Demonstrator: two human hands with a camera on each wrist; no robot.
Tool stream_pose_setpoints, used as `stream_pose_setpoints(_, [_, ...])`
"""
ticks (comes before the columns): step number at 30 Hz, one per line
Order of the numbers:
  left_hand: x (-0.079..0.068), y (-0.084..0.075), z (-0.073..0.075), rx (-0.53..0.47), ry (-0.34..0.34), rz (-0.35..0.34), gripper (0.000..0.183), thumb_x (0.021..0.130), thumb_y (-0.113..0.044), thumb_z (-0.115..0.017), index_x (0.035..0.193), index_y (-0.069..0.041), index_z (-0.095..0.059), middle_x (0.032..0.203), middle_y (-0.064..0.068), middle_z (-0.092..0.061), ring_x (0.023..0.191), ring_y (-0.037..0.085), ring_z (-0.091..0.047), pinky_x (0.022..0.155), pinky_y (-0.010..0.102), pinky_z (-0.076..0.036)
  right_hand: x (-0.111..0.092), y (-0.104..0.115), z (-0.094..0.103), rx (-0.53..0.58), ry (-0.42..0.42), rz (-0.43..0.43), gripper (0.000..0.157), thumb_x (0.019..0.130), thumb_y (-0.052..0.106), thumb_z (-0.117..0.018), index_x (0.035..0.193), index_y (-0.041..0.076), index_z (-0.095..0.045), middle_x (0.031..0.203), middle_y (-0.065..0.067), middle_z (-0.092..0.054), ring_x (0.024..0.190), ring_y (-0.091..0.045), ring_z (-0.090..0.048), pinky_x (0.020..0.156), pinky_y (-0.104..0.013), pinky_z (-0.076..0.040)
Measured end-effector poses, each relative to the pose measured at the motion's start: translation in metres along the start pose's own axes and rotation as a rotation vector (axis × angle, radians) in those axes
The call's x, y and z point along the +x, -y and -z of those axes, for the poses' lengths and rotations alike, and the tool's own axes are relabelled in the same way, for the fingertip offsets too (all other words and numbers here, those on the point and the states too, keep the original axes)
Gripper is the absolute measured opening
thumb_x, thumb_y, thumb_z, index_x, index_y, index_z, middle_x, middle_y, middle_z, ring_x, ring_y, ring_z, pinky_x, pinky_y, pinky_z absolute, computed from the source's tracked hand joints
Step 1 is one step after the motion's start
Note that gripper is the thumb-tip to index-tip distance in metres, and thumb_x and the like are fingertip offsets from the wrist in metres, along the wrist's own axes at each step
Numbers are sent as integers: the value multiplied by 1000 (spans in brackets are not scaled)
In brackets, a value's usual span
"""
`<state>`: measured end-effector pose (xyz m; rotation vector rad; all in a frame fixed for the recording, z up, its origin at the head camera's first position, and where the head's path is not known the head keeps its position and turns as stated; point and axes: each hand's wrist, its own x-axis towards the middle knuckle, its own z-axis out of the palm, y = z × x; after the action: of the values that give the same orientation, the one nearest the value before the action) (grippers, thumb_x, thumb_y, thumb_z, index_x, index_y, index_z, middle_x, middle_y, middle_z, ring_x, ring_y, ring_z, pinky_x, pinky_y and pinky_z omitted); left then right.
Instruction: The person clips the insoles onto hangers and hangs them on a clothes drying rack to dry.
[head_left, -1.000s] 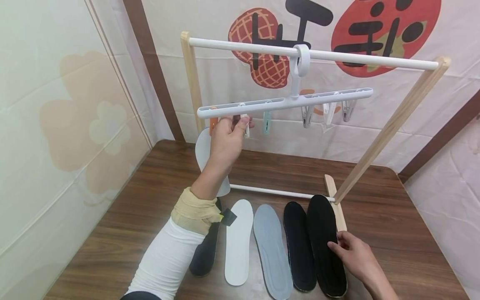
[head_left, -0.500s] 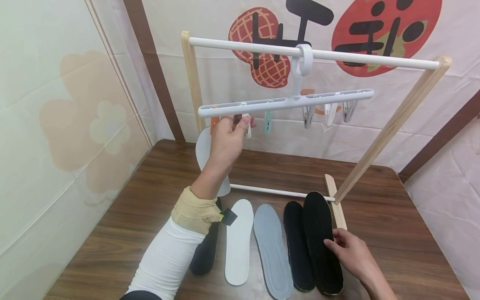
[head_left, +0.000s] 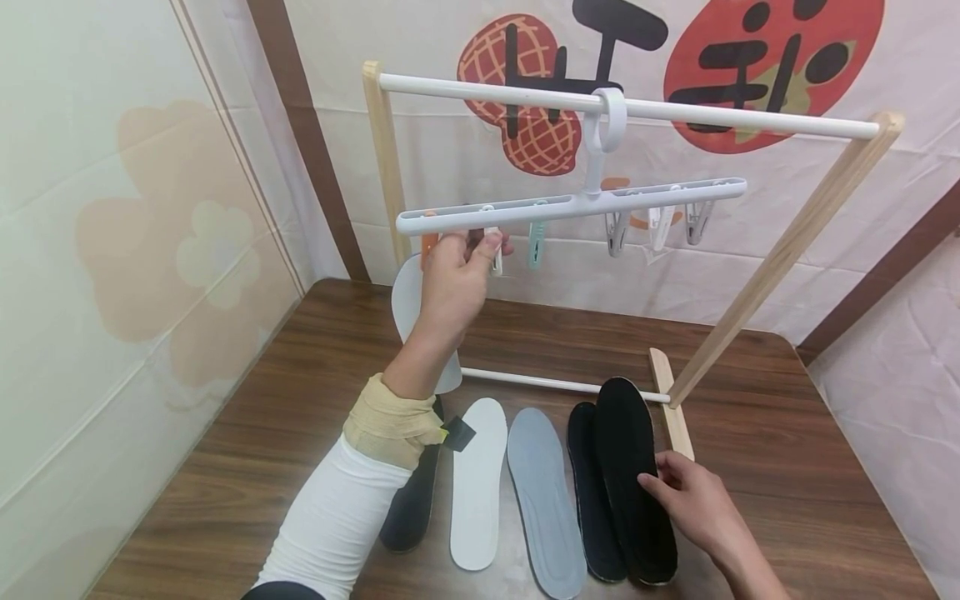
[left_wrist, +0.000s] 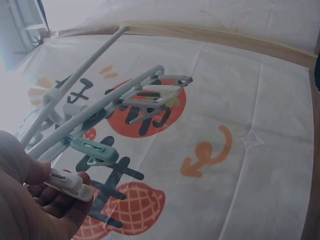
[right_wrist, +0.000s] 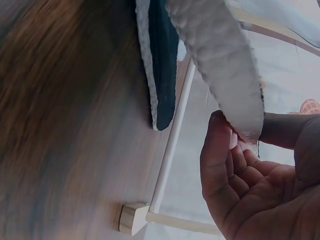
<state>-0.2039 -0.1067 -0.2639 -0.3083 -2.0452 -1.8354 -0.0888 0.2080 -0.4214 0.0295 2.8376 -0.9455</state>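
My left hand point(head_left: 456, 279) pinches a white clothespin point(left_wrist: 67, 184) that hangs from the left half of a white clip hanger point(head_left: 517, 213). A thumb and fingers of my right hand point(head_left: 696, 504) hold a black insole point(head_left: 633, 487) by its right edge. Its pale, bumpy underside point(right_wrist: 225, 65) faces the right wrist camera, raised off the table. In the head view it overlaps a second black insole point(head_left: 588, 483). Behind my left wrist hangs a pale insole point(head_left: 406, 296), just below an orange clothespin point(head_left: 428, 244).
On the wooden table point(head_left: 780, 433) lie a grey insole point(head_left: 545, 500), a white insole point(head_left: 477, 492) and a dark insole point(head_left: 411, 508), partly under my left sleeve. The hanger hooks over a white rack rail point(head_left: 480, 90). A green clothespin point(head_left: 536, 244) and several clear clips point(head_left: 660, 227) also hang there.
My right hand has drawn the black insole leftward and slightly up, so that it now covers more of its black neighbour. The left hand has stayed on the white clothespin.
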Motion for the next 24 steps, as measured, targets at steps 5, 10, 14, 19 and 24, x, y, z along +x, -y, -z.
stream_pose_setpoints(5, [0, 0, 0, -6, -3, 1, 31, 104, -17, -58, 130, -1, -57, 111, 13, -70, 107, 20, -70, 99, 38, -48, 0, 6, -2, 16, -6, 13, 21, 94, 24, -72, 106, 9, -64, 86, 1, -58, 83, -16, -55, 71, -31, -43])
stream_pose_setpoints(10, [0, 0, -1, -11, -1, -8, 29, 104, -16, -58, 128, 0, -58, 109, 14, -69, 105, 20, -70, 96, 37, -49, 1, 9, -4, 16, -24, 34, 18, 93, 22, -73, 104, 10, -64, 85, 2, -59, 82, -15, -56, 71, -30, -43])
stream_pose_setpoints(14, [1, 0, 0, -5, 2, -14, 28, 104, -16, -57, 126, 1, -59, 108, 14, -69, 104, 20, -70, 96, 37, -49, 2, 13, -5, 28, -29, 48, 21, 93, 23, -74, 107, 9, -66, 87, 2, -61, 82, -13, -58, 71, -30, -44])
stream_pose_setpoints(19, [0, 0, 0, -6, 0, -14, 27, 104, -15, -57, 126, 1, -59, 107, 14, -69, 103, 20, -70, 96, 37, -50, 2, 18, -7, 54, -28, 64, 21, 93, 23, -75, 107, 9, -66, 86, 3, -61, 80, -13, -57, 70, -28, -44])
stream_pose_setpoints(24, [-1, -1, -1, -10, -9, -18, 26, 104, -14, -57, 124, 2, -59, 106, 16, -69, 101, 22, -71, 93, 36, -52, 3, 23, -7, 67, -15, 61, 18, 94, 21, -73, 106, 11, -66, 87, 1, -61, 82, -14, -57, 72, -29, -44])
